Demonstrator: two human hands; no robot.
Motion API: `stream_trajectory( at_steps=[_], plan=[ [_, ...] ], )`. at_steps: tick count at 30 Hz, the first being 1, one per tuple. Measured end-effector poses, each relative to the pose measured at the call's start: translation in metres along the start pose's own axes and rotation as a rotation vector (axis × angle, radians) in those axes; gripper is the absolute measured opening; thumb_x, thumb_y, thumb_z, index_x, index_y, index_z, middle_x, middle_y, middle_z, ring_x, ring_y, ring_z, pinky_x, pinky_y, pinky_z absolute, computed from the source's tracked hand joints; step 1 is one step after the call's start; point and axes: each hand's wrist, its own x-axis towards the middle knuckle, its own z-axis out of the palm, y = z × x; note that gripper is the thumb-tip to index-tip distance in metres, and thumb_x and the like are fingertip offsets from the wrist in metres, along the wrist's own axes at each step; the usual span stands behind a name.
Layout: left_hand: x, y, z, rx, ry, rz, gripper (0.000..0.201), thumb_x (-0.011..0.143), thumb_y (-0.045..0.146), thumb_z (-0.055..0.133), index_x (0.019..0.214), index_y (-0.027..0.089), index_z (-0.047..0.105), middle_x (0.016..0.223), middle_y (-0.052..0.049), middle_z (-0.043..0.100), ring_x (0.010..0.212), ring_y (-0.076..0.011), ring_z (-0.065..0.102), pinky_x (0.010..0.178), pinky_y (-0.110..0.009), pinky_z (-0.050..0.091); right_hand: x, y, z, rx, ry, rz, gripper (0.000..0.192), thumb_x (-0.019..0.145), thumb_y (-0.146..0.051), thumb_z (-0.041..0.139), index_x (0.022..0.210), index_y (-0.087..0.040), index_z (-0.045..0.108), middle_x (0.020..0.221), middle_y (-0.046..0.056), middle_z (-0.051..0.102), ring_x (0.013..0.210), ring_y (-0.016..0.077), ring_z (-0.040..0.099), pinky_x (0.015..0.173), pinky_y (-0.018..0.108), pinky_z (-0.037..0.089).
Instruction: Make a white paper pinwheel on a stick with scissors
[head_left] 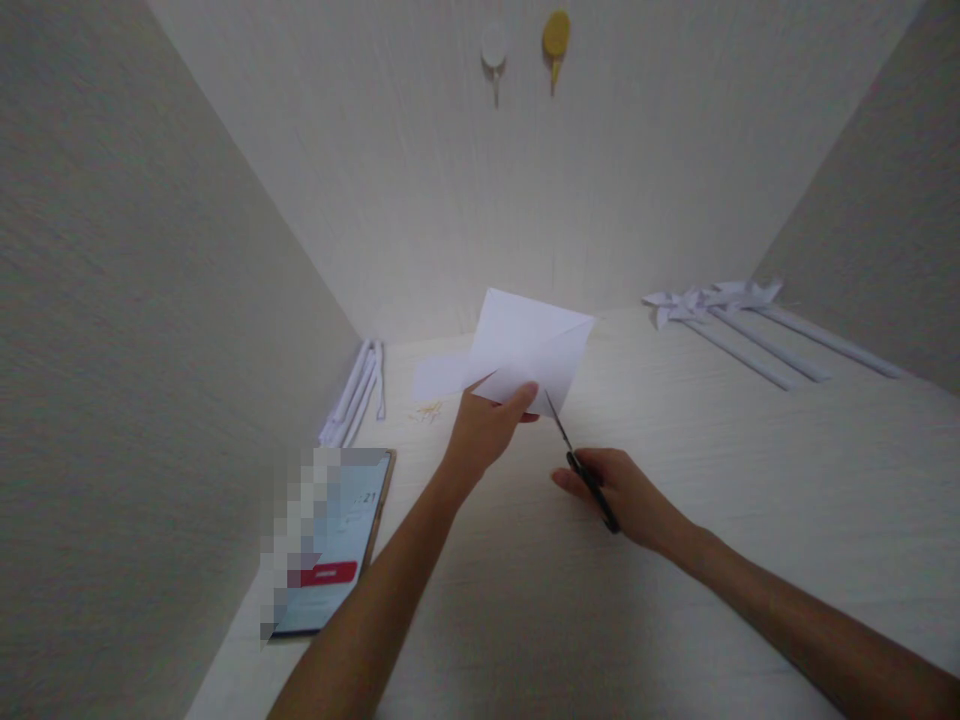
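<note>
A white square of paper (529,340) with slits running in from its corners is held up in the middle of the view. My left hand (487,425) pinches its lower edge, thumb on top. In my right hand (622,490) is a pair of scissors (592,487) with black handles. Their blades point up and left and meet the paper's lower right part, just right of my left thumb. Whether the blades are parted I cannot tell. Behind my left hand another white sheet of paper (435,377) lies on the table.
Small yellowish pieces (429,410) lie left of my left hand. Rolled white paper sticks (360,390) rest by the left wall, above a tablet (337,545). Several paper pinwheels (697,303) on sticks lie at the back right. White (494,48) and yellow hooks (556,36) are on the back wall.
</note>
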Motion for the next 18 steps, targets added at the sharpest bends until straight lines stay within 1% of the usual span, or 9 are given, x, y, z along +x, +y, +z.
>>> stream_trajectory(
  at_steps=[8,18],
  plan=[
    [-0.0012,0.0027,0.0004,-0.007,0.014,-0.013,0.016,0.064,0.021,0.061,0.076,0.012,0.061,0.075,-0.004,0.065,0.061,-0.012,0.06,0.051,-0.021,0.054,-0.0007,-0.0012,-0.0012,-0.02,0.009,0.013,0.051,0.069,-0.063,0.042,0.047,-0.018,0.035,0.045,-0.002,0.038,0.047,0.0096,0.034,0.044,0.023,0.024],
    [-0.001,0.0019,-0.0004,0.003,0.014,-0.015,0.015,0.064,0.023,0.062,0.075,0.013,0.061,0.075,-0.003,0.064,0.063,-0.013,0.061,0.053,-0.023,0.055,0.0008,0.0029,0.0001,-0.032,0.037,-0.02,0.05,0.07,-0.06,0.044,0.045,-0.018,0.031,0.046,-0.003,0.029,0.046,0.0076,0.026,0.041,0.022,0.02]
  ],
)
